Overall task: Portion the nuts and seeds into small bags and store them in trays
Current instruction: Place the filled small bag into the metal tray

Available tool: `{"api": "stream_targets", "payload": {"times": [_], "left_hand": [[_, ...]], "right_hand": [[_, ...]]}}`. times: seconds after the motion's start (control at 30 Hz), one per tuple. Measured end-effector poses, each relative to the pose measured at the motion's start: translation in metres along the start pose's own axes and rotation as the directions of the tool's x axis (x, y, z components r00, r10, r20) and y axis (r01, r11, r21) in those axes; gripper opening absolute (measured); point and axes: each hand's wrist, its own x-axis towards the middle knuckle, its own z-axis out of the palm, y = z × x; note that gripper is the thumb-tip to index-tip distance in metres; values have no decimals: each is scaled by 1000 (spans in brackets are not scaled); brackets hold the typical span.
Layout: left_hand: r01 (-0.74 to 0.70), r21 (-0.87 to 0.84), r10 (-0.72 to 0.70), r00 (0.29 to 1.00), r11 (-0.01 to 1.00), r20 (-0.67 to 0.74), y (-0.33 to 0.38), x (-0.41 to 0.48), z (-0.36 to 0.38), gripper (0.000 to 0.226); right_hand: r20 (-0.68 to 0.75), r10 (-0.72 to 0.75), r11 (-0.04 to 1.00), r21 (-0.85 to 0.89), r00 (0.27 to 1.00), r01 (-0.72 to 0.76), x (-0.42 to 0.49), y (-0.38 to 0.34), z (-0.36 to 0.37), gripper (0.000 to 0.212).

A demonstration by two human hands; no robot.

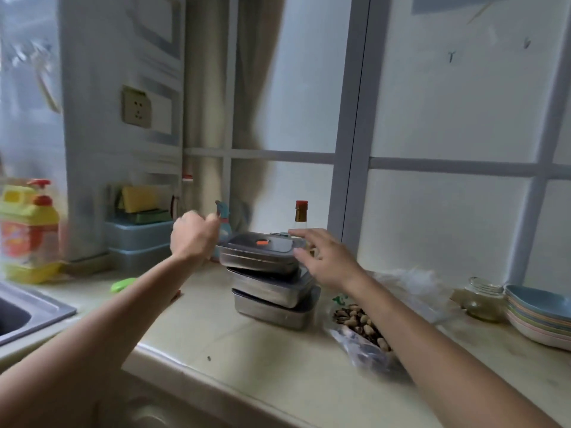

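Note:
Three lidded steel trays [272, 291] stand stacked on the counter near the window. The top tray [259, 259] sits skewed and has a grey lid with an orange tab. My left hand [193, 236] is at its left end with fingers curled; whether it grips the tray is hidden by the hand itself. My right hand [321, 257] hovers at the tray's right end, fingers spread and relaxed, touching or just off the lid. A clear bag of nuts [358, 329] lies on the counter to the right of the stack, under my right forearm.
A sink [18, 313] lies at the left with a yellow detergent bottle [29, 230] behind it. Sponges sit in a blue rack [139, 233]. A sauce bottle [301, 216] stands behind the trays. At the right are crumpled plastic [411, 282], a glass jar [482, 299] and stacked plates [537, 316].

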Motion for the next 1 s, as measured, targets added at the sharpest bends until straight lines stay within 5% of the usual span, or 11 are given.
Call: {"api": "stream_targets", "payload": {"times": [0.13, 0.3, 0.4, 0.63, 0.8, 1.0], "left_hand": [[149, -118, -96, 924, 982, 371, -28, -4, 5, 38], [147, -213, -40, 897, 966, 440, -30, -17, 3, 31], [238, -202, -86, 823, 950, 562, -17, -25, -6, 26], [328, -187, -80, 655, 926, 751, -12, -32, -34, 33], [249, -94, -30, 454, 964, 891, -17, -50, -58, 27], [119, 0, -20, 173, 993, 985, -18, -61, -67, 51]], "right_hand": [[109, 45, 999, -20, 993, -43, 11, -8, 25, 37], [-103, 161, 983, 107, 982, -150, 9, -13, 28, 26], [-213, 341, 927, 237, 916, -290, 6, -19, 19, 23], [0, 571, 741, 430, 821, -516, -7, -23, 0, 51], [63, 599, 731, 363, 798, -578, -30, -26, -11, 27], [-13, 585, 794, 216, 811, -569, -63, -25, -9, 29]]}}
